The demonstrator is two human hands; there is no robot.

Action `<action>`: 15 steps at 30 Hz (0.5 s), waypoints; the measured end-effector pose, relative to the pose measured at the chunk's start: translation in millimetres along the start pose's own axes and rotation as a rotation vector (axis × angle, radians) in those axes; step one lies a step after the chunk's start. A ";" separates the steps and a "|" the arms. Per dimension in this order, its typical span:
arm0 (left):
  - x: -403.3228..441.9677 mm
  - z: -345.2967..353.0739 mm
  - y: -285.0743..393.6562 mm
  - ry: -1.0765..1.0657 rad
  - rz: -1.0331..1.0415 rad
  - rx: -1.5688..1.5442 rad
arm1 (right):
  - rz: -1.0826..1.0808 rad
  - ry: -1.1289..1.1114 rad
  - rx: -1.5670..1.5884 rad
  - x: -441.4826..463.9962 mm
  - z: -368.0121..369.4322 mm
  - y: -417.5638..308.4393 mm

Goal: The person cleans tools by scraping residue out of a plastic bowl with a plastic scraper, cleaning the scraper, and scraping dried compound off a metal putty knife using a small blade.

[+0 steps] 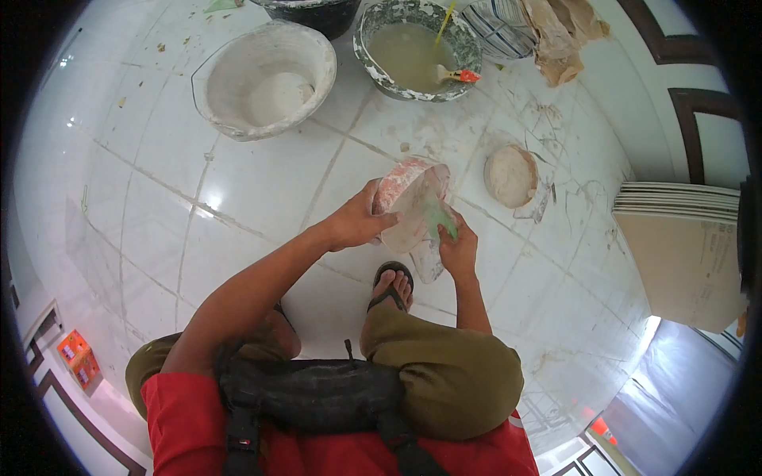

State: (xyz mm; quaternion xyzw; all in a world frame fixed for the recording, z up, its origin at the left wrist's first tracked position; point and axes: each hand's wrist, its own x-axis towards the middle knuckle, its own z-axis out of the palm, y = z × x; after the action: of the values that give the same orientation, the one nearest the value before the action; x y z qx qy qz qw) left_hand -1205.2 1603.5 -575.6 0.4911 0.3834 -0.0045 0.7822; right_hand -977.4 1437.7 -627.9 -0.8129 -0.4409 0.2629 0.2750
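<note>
My left hand grips the rim of a pinkish-white container, tilted with its opening toward me and crusted with pale powder. In my right hand is a green scraper, held at the container's right inner side. A whitish flap or piece hangs below the container, beside my right hand; what it belongs to is unclear. Both hands are above the tiled floor, just beyond my sandalled foot.
A white-crusted basin stands at the upper left. Beside it, a dark-rimmed basin holds cloudy water and a brush. A round tub of pale powder sits to the right, near stacked boards. Torn paper lies at the top.
</note>
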 end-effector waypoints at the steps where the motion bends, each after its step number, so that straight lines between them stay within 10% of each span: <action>1: -0.2 0.0 -0.1 -0.009 0.000 0.002 | 0.030 0.005 0.021 -2.9 0.8 3.1; 15: -10.6 6.1 -17.0 0.002 0.046 0.045 | 0.199 -0.042 0.411 -47.9 27.3 17.2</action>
State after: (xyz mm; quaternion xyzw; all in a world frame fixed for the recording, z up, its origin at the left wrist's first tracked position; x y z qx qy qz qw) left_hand -1215.6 1586.0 -580.8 0.5171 0.3729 0.0054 0.7704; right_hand -1008.5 1394.4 -650.2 -0.7736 -0.3015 0.3900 0.3983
